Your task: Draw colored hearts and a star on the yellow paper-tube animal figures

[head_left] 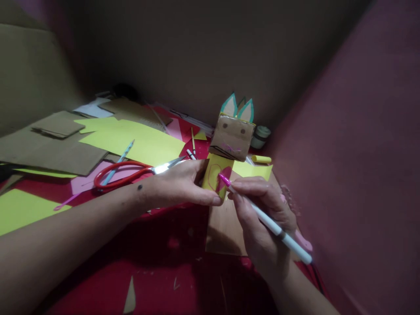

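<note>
My left hand (187,183) grips the yellow body of a cardboard animal figure (232,138), with its thumb across the lower front. The figure has a brown box head with two dark eyes, a pink mouth line and pointed ears edged in teal. Pinched in my right hand (267,210) is a white felt-tip pen (272,223) with a pink tip end, which meets the yellow front. A drawn outline and a partly filled pink patch (225,177) show there. Red-handled scissors (131,173) lie just behind my left wrist.
Yellow paper sheets (131,136), cardboard pieces (59,148) and a blue pencil (121,157) cover the left side of the red table surface (157,262). A wooden board (223,234) lies beneath my right hand. Behind the figure stands a small greenish container (261,136). A pink wall (354,166) rises at right.
</note>
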`<state>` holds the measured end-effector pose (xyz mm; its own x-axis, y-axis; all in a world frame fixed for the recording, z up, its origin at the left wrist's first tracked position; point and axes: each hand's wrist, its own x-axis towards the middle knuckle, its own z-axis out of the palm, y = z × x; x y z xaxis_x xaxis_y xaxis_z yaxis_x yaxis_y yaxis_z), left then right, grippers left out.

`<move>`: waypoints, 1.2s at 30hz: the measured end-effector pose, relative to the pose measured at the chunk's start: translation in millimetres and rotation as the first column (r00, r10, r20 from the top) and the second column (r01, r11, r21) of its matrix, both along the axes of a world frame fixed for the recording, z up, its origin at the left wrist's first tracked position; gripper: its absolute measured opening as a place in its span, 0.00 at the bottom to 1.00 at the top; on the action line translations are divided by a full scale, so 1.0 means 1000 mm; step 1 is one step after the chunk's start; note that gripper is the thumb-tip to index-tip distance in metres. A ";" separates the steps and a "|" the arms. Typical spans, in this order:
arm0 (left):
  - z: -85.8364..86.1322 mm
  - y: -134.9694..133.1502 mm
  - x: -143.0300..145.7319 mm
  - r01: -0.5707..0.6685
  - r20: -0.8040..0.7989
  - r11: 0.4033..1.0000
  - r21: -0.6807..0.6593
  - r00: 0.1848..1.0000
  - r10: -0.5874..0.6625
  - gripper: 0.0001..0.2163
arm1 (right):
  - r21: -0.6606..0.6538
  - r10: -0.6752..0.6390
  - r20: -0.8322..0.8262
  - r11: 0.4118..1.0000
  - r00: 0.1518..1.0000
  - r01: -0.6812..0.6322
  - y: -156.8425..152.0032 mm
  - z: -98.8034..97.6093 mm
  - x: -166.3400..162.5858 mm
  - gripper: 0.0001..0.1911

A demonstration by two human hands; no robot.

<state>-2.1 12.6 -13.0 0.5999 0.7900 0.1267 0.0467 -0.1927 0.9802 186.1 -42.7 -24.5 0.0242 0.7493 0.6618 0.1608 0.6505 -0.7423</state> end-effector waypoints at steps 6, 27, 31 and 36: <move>-0.001 0.002 -0.001 0.032 0.018 0.999 -0.028 0.999 -0.032 0.19 | 0.033 0.077 0.054 0.996 0.996 -0.079 -0.003 0.004 0.004 0.12; 0.004 0.000 0.001 0.042 0.027 0.999 -0.014 0.999 -0.042 0.17 | 0.039 0.039 0.055 0.998 0.998 -0.041 0.000 0.000 0.005 0.11; 0.004 0.000 0.001 0.033 0.035 0.999 -0.026 0.999 -0.032 0.18 | 0.028 0.077 0.068 0.996 0.995 -0.079 -0.001 0.001 0.007 0.12; 0.001 0.001 0.000 0.034 0.066 0.999 -0.035 0.997 -0.032 0.16 | 0.034 0.097 0.089 0.994 0.991 -0.100 -0.001 0.002 0.010 0.12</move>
